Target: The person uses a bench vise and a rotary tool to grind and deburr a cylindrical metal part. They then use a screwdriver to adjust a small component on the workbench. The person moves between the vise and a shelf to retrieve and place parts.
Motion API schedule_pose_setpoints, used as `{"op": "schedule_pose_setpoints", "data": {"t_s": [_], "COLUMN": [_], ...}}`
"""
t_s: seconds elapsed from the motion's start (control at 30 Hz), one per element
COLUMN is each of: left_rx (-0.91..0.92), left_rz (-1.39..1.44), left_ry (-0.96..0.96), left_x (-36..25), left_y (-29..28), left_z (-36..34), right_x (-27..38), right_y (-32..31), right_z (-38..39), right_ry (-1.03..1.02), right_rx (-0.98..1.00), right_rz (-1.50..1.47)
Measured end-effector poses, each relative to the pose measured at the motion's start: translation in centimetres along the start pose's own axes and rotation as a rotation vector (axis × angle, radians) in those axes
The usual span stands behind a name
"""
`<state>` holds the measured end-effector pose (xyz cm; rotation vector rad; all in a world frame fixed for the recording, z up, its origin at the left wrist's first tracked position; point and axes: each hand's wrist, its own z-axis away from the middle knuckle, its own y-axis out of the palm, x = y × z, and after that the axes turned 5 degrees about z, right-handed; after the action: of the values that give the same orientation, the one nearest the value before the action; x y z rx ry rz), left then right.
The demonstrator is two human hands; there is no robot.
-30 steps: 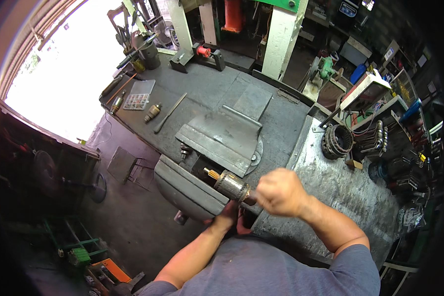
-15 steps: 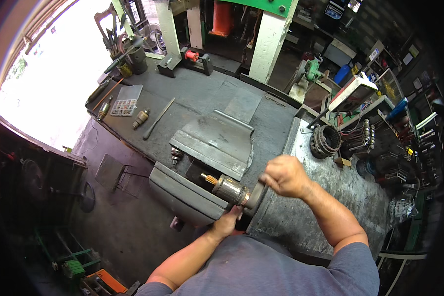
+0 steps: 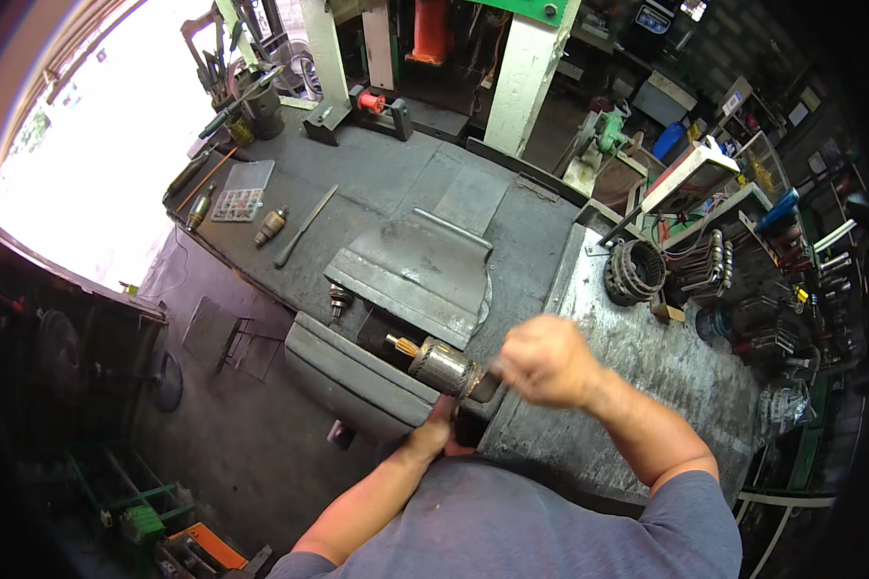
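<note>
One right hand (image 3: 548,362) clenched on a strip (image 3: 488,388) — left hand (image 3: 441,421) by armature (image 3: 442,367), grip unclear.

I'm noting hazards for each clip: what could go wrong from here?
The armature sits at the open gap between the vise's jaws, seemingly unclamped, so it might roll or drop. The left hand, close below it, could then get pinched. The dark band that the right hand appears to grip might slip off.
</note>
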<state>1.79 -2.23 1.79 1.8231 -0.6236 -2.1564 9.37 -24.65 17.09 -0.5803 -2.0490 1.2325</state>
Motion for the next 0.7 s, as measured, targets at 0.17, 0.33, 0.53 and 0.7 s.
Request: {"op": "schedule_pose_setpoints", "data": {"t_s": [0.17, 0.33, 0.53, 0.7], "left_rx": [0.009, 0.075, 0.154, 0.109], "left_rz": [0.118, -0.332, 0.196, -0.174], "left_ry": [-0.090, 0.186, -0.246, -0.007], "left_x": [1.6, 2.3, 3.4, 3.2], "left_y": [-0.6, -1.6, -2.0, -2.0], "left_z": [-0.3, -1.2, -0.6, -1.0], "right_x": [-0.1, 0.7, -0.4, -0.2], "right_y": [0.3, -0.2, -0.5, 0.1], "right_z": [-0.4, -0.7, -1.2, -0.5], "right_ry": [0.196, -0.076, 0.224, -0.155], "right_rx": [-0.027, -0.004, -0.039, 0.132], "right_rz": [0.057, 0.045, 0.080, -0.024]}}
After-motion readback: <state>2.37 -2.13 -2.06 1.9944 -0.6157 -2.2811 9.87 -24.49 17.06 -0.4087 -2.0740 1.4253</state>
